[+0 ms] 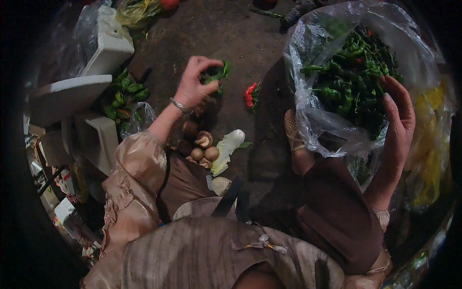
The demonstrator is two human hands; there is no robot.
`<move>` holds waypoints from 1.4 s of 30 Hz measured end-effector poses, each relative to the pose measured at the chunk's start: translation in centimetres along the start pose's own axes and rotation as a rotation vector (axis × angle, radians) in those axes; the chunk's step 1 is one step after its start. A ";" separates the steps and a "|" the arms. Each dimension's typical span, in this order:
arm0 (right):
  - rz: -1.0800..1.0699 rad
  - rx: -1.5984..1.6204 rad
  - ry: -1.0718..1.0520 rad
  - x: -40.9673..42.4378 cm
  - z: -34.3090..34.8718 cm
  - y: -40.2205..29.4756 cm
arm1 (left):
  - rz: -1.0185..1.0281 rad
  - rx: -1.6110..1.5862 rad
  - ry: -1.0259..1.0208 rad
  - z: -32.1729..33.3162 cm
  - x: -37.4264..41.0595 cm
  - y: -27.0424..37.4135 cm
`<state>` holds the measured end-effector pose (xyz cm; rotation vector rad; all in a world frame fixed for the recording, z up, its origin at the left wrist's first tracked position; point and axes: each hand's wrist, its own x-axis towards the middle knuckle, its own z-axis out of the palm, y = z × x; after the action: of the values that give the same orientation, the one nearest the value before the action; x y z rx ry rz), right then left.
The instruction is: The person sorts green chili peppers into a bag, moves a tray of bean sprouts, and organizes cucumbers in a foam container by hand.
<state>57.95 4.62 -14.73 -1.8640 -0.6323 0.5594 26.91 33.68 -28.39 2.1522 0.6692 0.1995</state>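
My left hand (196, 81), with a bracelet at the wrist, is raised over the floor and grips some green peppers (224, 70) between thumb and fingers. At the right, my right hand (400, 108) reaches into a large clear plastic bag (306, 119) full of green peppers (346, 83), a few red ones among them. Its fingertips touch the peppers at the bag's right side; whether they grip any is unclear. Between the hands, a small group of red and green peppers (250, 95) lies on the floor. Brown mushrooms (205, 148) and a pale cabbage leaf (228, 148) lie near my feet.
White foam boxes (108, 43) stand at the left, beside a pile of green peppers (126, 94) and a small plastic bag (143, 113). A yellowish plastic bag (139, 12) sits at the top left, near a red round item (169, 3). Yellow material lies beyond the right arm.
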 end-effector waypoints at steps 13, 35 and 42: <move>-0.171 -0.005 0.189 0.8 -0.4 -0.2 | 0.399 -0.732 0.084 1.0 8.4 20.3; -0.281 -0.117 0.222 1.6 -2.3 1.6 | -0.067 -0.392 0.406 7.4 4.6 10.9; -0.565 -0.545 0.617 4.1 -3.8 -0.1 | 0.521 -0.142 0.036 3.5 6.3 23.8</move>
<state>63.38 4.72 -13.70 -2.0700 -0.8863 -0.5962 42.88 22.81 -12.67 2.1488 0.0948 0.5468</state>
